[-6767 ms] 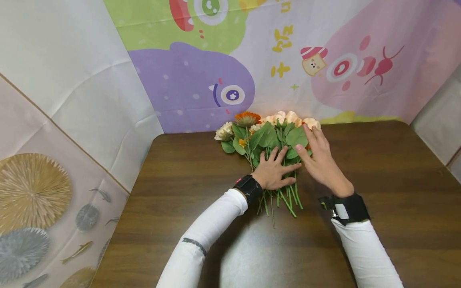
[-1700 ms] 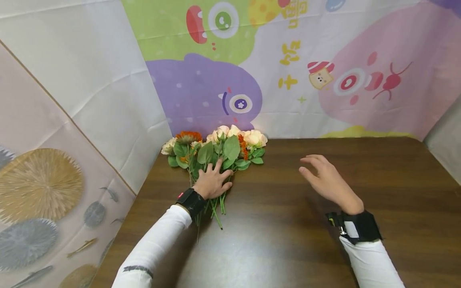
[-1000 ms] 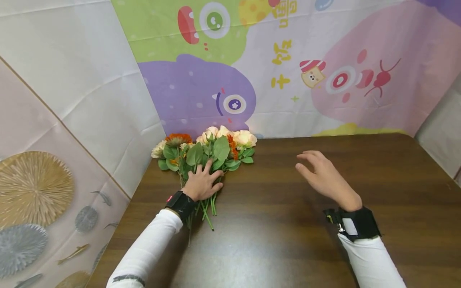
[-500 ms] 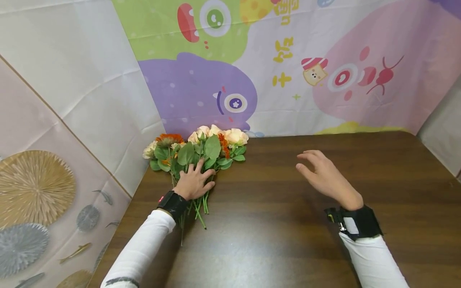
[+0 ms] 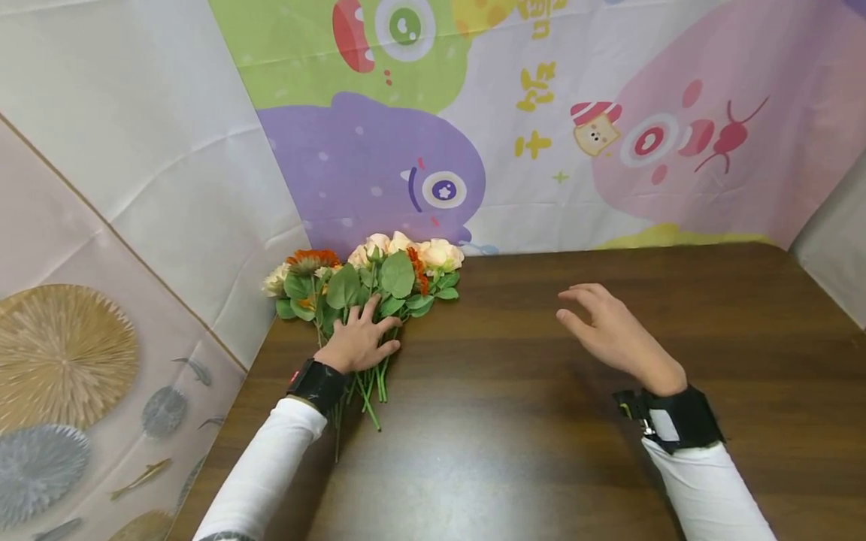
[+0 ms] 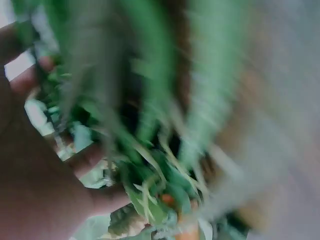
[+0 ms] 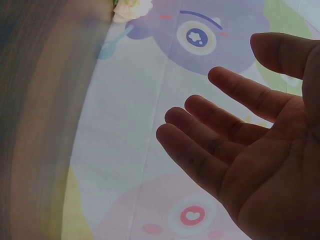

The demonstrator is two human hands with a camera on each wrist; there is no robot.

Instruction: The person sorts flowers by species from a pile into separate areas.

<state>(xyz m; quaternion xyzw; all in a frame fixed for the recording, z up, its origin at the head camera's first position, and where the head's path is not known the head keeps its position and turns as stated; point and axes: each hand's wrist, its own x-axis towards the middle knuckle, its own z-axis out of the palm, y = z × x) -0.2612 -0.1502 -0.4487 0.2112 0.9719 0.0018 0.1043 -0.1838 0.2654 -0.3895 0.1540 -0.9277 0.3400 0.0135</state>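
Observation:
A bunch of flowers (image 5: pixel 368 259) with cream, peach and orange blooms lies at the back left of the table, stems towards the person. My left hand (image 5: pixel 358 342) rests on its stems with the fingers spread. Blurred green stems (image 6: pixel 210 75) and leaves pass close by that palm in the left wrist view. Over the right half of the table hovers my right hand (image 5: pixel 616 334), holding nothing, its fingers slightly bent and apart. In the right wrist view its palm faces the camera, and one pale bloom (image 7: pixel 132 9) shows at the top edge.
The brown wooden table (image 5: pixel 507 421) ends at a cartoon-printed cloth (image 5: pixel 528 188) behind the flowers. A patterned panel (image 5: pixel 135 391) stands along the left side. Both wrists wear black straps (image 5: pixel 683 421).
The flowers have slid left under my left hand, from mid-table to the back left corner, slowing in the last half second. My right hand has left the flowers and hovers almost still.

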